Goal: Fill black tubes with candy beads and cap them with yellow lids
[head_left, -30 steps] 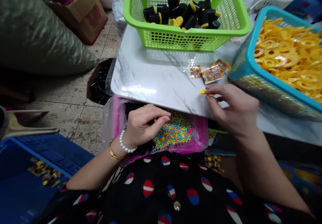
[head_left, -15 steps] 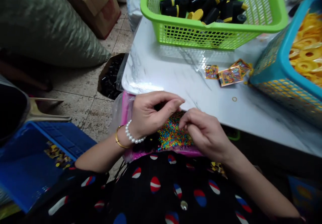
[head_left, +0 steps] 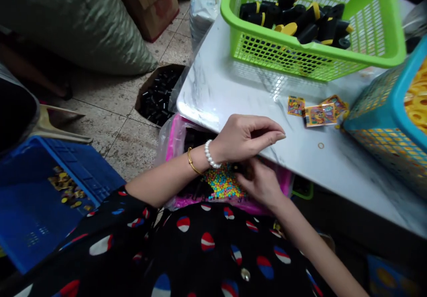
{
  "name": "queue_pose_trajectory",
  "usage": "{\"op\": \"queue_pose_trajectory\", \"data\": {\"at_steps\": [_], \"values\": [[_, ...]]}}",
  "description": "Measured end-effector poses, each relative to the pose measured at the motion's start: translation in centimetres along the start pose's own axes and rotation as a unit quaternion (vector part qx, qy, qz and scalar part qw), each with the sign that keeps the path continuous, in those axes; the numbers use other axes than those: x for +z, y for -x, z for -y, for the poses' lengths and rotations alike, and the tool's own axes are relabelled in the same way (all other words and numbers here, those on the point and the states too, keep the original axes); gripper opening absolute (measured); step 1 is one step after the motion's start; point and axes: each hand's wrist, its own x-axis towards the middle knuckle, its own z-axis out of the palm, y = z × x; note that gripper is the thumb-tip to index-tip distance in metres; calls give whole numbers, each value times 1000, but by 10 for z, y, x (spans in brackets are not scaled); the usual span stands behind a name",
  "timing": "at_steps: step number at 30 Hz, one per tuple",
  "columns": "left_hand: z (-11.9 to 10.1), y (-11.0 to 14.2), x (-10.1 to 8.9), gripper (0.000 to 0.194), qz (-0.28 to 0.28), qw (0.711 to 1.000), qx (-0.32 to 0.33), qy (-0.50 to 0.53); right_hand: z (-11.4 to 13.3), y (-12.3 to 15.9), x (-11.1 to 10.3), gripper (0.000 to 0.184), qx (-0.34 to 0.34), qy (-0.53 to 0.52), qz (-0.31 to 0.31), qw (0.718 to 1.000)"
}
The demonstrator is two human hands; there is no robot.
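My left hand (head_left: 250,138), with a pearl bracelet (head_left: 212,154) and a gold bangle (head_left: 192,161) on its wrist, is closed in a pinch over the edge of the table. Whatever its fingertips hold, if anything, is hidden. Just below it my right hand (head_left: 262,181) is curled, its fingers partly covered; a small dark shape shows by them, too unclear to name. Under both hands lies a pink tray (head_left: 286,182) lined with clear plastic. Small multicoloured beads (head_left: 222,183) fill its middle, with black pieces (head_left: 196,139) at its left.
On the white table (head_left: 213,88) stand a green basket (head_left: 316,61) of black-and-yellow tubes and a blue basket (head_left: 373,97) of yellow rings. Printed packets (head_left: 320,114) and a small ring (head_left: 320,146) lie nearby. A blue crate (head_left: 26,217) and a large sack (head_left: 86,26) are at left.
My left hand has moved right and up, from over the tray to above the table's edge. My right hand has dropped lower into the tray, under the left. The view has shifted left.
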Motion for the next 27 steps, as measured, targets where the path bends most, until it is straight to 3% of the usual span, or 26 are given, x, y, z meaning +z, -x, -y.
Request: {"op": "queue_pose_trajectory", "data": {"at_steps": [2,4,7,9,13,16,20,23,27], "values": [[0,-1,-2,13,20,1000,11,-13,-13,7,-10,36,-22,98,5,995],[0,-3,-2,13,36,998,24,-42,-16,10,-8,27,-65,167,53,982],[1,-3,1,12,45,994,43,-85,-9,7,6,24,-120,177,115,970],[1,-1,2,12,50,993,54,-93,-5,7,10,23,-149,143,110,972],[0,1,-4,13,76,992,63,-72,-9,20,-13,27,-170,41,-2,985],[-4,-1,-13,20,157,984,79,-40,-3,34,-43,36,-156,1,-91,984],[-9,-6,-17,45,264,959,107,-7,19,33,-70,38,-90,-96,-232,964],[-8,-7,-12,47,210,969,123,-41,27,16,-81,28,-56,-166,-292,940],[-2,-4,-4,30,61,982,90,-155,16,-8,-103,27,74,-279,-171,942]]}}
